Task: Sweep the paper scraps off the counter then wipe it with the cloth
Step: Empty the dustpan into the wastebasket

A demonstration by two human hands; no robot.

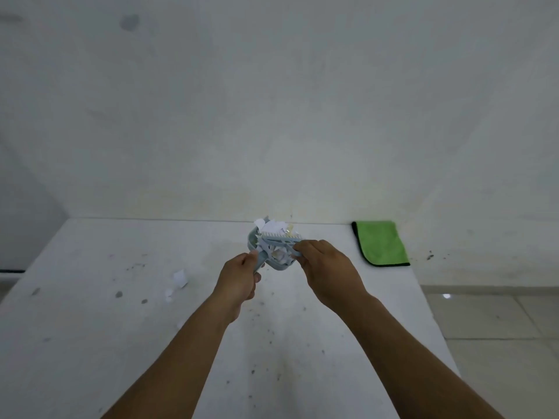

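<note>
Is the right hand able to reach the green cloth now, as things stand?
Probably not yet: the path across the counter to the green cloth looks free, but the right hand holds the small brush over the dustpan.

Both arms outstretched, left hand (239, 278) and right hand (325, 269) curled, gripping.

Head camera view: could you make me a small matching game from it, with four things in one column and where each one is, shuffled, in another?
Things:
1. green cloth
2. dustpan
3. small brush
4. loose paper scraps

Places:
A. on the counter, left of the hands
B. gripped by its handle in the left hand
C. folded at the counter's far right, by the wall
D. held in the right hand over the pan's heap of scraps

Pairs: 1-C, 2-B, 3-D, 4-A
</note>
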